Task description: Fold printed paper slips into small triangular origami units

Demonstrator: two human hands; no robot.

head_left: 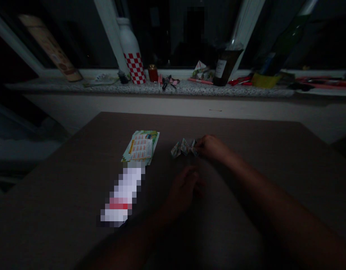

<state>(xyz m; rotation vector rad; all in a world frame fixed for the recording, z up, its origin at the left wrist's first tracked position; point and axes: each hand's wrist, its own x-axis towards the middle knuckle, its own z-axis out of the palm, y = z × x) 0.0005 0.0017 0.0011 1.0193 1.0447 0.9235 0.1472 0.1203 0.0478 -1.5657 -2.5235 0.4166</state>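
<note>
A row of small folded paper pieces with printed patterns stands on the dark table, right of its middle. The fingers of my right hand are pinched at the right end of this row. My left hand hovers or rests nearer to me, just below the row and apart from it. Its fingers are loosely bent and spread, with nothing visible in them, though the area is very dark. Left of the folded paper lies a stack of printed sheets, green and white with red print.
A bright, pixelated object lies below the printed sheets on the table. Along the granite sill stand a red-checked white bottle, a tan cylinder, a small red jar, a dark cup and a green bottle.
</note>
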